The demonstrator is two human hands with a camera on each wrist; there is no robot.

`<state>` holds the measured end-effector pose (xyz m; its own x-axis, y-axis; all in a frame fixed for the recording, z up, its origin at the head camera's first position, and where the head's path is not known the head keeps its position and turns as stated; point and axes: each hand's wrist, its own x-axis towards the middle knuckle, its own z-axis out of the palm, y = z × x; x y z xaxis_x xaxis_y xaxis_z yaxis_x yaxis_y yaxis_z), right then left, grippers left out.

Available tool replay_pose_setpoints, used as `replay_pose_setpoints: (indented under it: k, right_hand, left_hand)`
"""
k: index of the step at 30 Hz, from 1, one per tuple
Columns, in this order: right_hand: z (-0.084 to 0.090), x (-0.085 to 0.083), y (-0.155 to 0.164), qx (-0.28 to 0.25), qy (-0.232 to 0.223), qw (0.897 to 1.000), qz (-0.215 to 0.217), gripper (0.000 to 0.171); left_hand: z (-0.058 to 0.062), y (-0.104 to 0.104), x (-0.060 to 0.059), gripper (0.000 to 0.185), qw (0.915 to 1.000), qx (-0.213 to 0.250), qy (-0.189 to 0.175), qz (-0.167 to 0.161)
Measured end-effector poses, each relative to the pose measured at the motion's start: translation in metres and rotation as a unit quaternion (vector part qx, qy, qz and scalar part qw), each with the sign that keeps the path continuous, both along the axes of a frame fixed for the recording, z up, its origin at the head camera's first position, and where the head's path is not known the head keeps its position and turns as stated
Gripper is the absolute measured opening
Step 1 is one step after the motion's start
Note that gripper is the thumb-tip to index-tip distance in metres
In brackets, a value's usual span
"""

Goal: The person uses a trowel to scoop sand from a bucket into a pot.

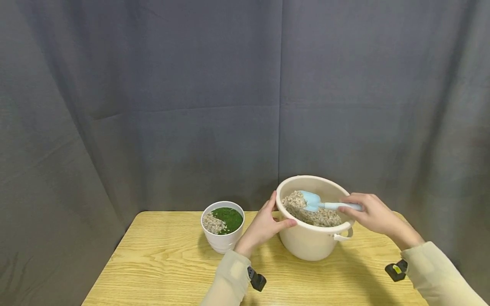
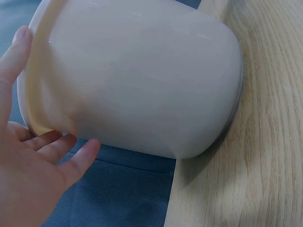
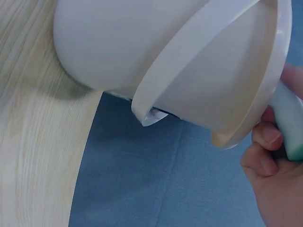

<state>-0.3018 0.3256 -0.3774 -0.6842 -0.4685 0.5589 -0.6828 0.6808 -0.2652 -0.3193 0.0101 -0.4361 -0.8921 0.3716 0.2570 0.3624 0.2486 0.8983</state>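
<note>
Bucket [image 1: 306, 245] holds grit [image 1: 319, 218]; right hand [image 1: 369, 213] grips scoop [image 1: 311, 200], left hand [image 1: 263, 226] spread against rim [image 1: 325, 229].

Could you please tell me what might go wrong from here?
The pale grains heaped at the tip of the blue scoop may spill if the right grip tilts it.

The left grip reaches in between the bucket and the white pot, so a scoop swung toward the pot might bump it.

The left grip also looks spread against the bucket rather than wrapped round it, so the bucket could perhaps shift if pushed.
</note>
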Motion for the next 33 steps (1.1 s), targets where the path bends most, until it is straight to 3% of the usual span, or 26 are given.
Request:
replay_pose_setpoints:
  k: [8, 20, 27, 33]
  right_hand:
    - [-0.003, 0.007, 0.0, -0.024, 0.019, 0.999, -0.01, 0.014]
    - [0.003, 0.032, -0.02, -0.032, 0.004, 0.995, -0.095, 0.009]
    - [-0.001, 0.045, -0.033, -0.057, 0.009, 0.986, -0.154, 0.015]
    - [-0.005, 0.059, -0.041, -0.1, -0.015, 0.974, -0.201, 0.021]
  left_hand:
    - [0.002, 0.0, 0.001, 0.113, 1.0, -0.003, -0.005, 0.008]
    - [-0.001, 0.002, 0.0, 0.11, 0.9998, 0.02, -0.005, 0.003]
    - [-0.001, 0.002, 0.0, 0.107, 0.9993, 0.037, 0.0, -0.004]
    - [-0.004, 0.002, 0.0, 0.107, 0.9991, 0.041, 0.01, -0.009]
